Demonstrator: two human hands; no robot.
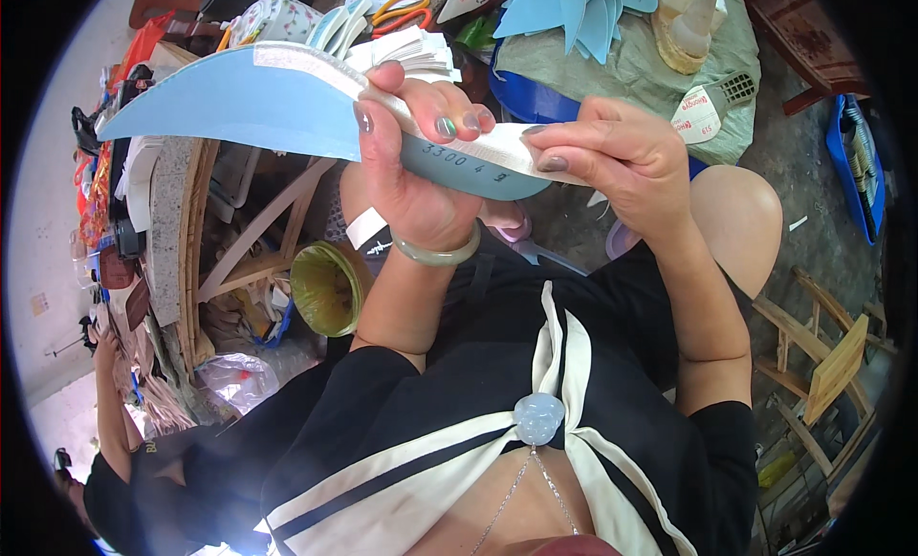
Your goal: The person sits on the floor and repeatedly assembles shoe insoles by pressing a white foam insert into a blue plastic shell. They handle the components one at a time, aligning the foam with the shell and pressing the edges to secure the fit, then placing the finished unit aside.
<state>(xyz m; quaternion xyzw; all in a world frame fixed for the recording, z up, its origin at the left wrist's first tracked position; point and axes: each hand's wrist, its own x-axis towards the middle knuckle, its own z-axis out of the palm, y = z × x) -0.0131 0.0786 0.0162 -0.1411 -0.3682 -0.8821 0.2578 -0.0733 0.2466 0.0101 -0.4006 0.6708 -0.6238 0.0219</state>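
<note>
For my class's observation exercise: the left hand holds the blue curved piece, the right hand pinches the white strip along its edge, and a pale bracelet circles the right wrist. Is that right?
Wrong wrist: the head view shows the pale bracelet on the left. The left hand does hold the blue curved piece, the right hand the white strip.

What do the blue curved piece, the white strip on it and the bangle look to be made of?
Light-blue curved piece: probably thin board or stiff foam sheet; smooth, matte, its free end stands out unsupported.
White strip: likely fabric tape; fine, woven-looking surface, matte.
Bangle: pale, polished, maybe jade-like stone; glass or plastic possible from its soft shine.
</note>
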